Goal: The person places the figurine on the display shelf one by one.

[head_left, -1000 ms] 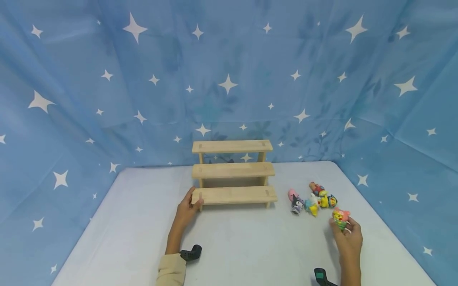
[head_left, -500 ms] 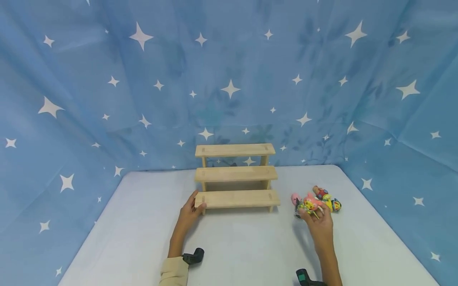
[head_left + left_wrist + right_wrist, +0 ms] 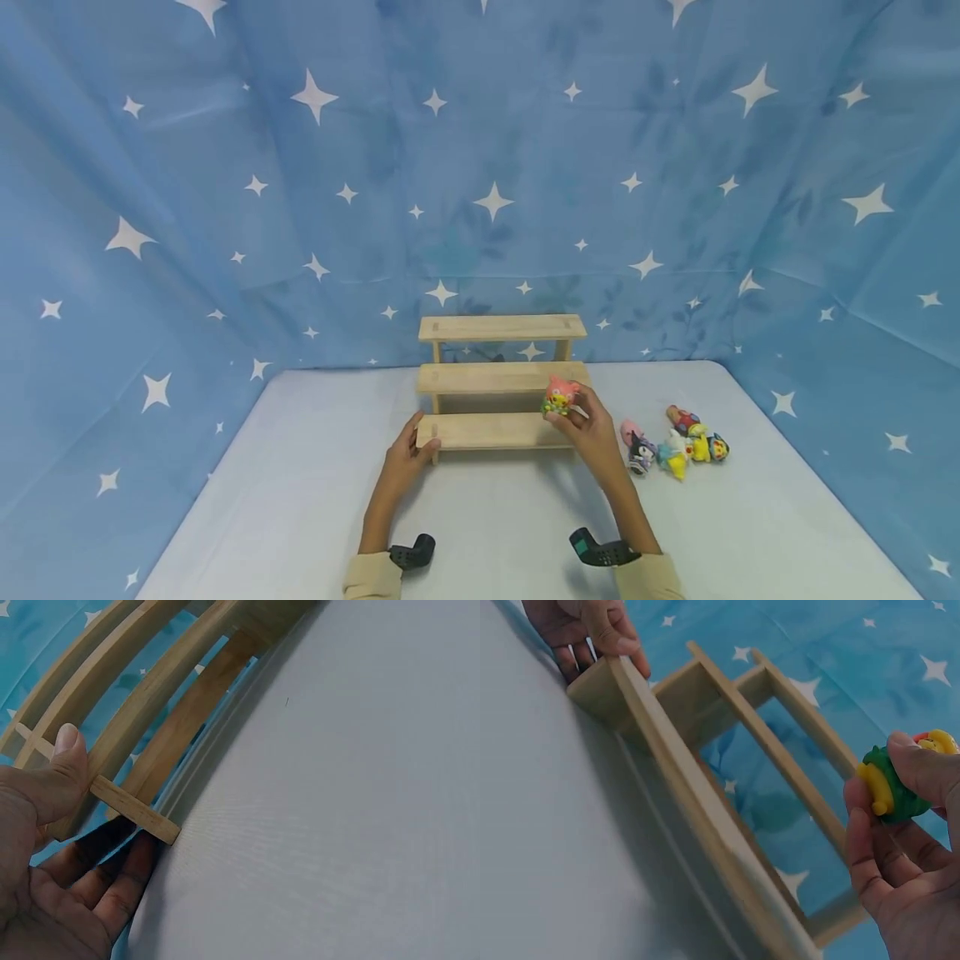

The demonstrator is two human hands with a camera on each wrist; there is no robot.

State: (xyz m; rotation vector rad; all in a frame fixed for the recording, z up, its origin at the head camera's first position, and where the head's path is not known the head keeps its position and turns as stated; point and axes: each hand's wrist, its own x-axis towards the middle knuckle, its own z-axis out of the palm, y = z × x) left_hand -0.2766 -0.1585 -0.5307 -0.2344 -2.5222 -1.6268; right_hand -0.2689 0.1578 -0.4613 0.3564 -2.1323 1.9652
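Note:
A three-tier wooden shelf stand stands on the white table. My left hand holds the left end of its lowest tier; in the left wrist view the thumb lies on the plank and the other fingers reach below it. My right hand pinches a small toy figurine with a pink hood, a yellow face and a green body. In the head view the figurine overlaps the right part of the lower two tiers. Close up in the right wrist view, the figurine's green body sits between thumb and fingers.
Several small figurines lie grouped on the table right of the stand, among them a purple and black one, a white, blue and yellow one and a red and brown one. A blue star-patterned curtain hangs behind the table.
My right hand has carried the pink-hooded figurine left from beside the other figurines to the stand's right side. My left hand keeps its hold on the stand. The head view has shifted slightly.

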